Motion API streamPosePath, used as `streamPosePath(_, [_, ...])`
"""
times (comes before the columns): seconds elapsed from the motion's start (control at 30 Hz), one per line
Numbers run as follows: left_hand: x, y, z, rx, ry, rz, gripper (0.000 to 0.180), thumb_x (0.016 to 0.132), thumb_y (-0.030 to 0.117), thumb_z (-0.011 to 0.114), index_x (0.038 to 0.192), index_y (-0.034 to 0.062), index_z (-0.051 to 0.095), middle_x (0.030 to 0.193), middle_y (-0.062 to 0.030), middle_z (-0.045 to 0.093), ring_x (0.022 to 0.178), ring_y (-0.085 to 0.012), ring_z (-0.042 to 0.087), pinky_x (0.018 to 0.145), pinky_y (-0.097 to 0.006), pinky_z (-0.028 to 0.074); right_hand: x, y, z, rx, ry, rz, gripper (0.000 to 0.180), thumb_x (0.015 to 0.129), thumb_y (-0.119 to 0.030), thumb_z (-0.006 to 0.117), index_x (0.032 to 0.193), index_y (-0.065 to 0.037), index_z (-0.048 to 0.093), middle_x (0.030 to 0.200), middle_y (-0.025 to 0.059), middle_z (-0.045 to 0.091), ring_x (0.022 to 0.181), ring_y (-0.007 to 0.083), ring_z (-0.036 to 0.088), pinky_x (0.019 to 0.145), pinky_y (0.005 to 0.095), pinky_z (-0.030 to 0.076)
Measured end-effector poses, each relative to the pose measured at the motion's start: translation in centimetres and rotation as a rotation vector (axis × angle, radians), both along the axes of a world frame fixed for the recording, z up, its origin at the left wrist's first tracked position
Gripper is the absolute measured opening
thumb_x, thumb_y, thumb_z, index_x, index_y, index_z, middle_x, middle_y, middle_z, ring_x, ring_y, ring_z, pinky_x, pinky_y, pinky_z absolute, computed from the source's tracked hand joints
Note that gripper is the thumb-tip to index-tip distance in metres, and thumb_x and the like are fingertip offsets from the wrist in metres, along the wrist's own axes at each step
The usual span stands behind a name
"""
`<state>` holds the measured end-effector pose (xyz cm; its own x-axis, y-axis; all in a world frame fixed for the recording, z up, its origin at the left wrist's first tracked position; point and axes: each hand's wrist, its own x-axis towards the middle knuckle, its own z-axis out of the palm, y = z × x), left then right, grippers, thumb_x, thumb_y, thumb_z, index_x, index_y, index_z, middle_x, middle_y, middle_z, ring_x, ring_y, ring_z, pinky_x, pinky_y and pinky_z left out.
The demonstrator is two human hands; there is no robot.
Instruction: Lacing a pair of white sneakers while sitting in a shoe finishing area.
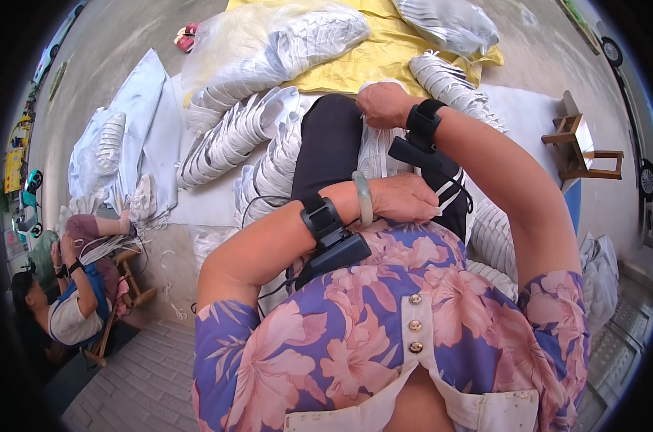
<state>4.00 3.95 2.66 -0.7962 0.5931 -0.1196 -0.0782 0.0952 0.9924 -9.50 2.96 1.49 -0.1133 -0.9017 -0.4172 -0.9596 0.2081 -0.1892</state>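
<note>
Between my dark-trousered knees lies a white laced shoe upper (377, 151). My right hand (385, 105) is closed at its far end, with a bit of white material showing past the fingers; exactly what it grips is partly hidden. Nearer my lap, my left hand (406, 197), below a pale green bangle (362, 198), pinches a white shoelace (447, 194) whose loop sticks out to the right of the fingers. Nested stacks of white shoe uppers (226, 147) lie to the left of my legs, and another stack (456, 85) lies beyond my right hand.
Clear plastic bags of uppers (240, 50) rest on a yellow sheet (344, 63) at the far side. A small wooden stool (582, 144) stands at right. At left, another person (74, 302) sits on a low wooden seat beside loose laces. More uppers (493, 234) are by my right thigh.
</note>
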Motion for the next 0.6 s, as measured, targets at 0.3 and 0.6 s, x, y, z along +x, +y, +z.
streamPosePath(0.3, [-0.1,0.0,1.2,0.043,-0.020,0.004,0.034,0.086,0.028,0.046,0.068,0.0008,0.052,0.060,-0.0034,0.052,0.055,-0.0113,0.045,0.055,-0.027,0.039,-3.5,1.5,0.3,-0.163,-0.386,-0.193,0.020,0.075,-0.018,0.056,0.072,0.002,0.059,0.063,0.0129,0.056,0.062,0.0200,0.052,0.060,0.0331,0.041])
streamPosePath(0.6, [-0.6,0.3,1.3,-0.020,-0.003,-0.024,0.036,0.085,0.032,0.046,0.068,0.0007,0.053,0.059,-0.0036,0.050,0.057,-0.0104,0.045,0.054,-0.027,0.038,-5.8,4.8,1.0,-0.185,-0.547,-0.352,0.019,0.076,-0.017,0.057,0.073,0.002,0.059,0.057,0.0039,0.051,0.055,0.0136,0.042,0.053,0.0313,0.037])
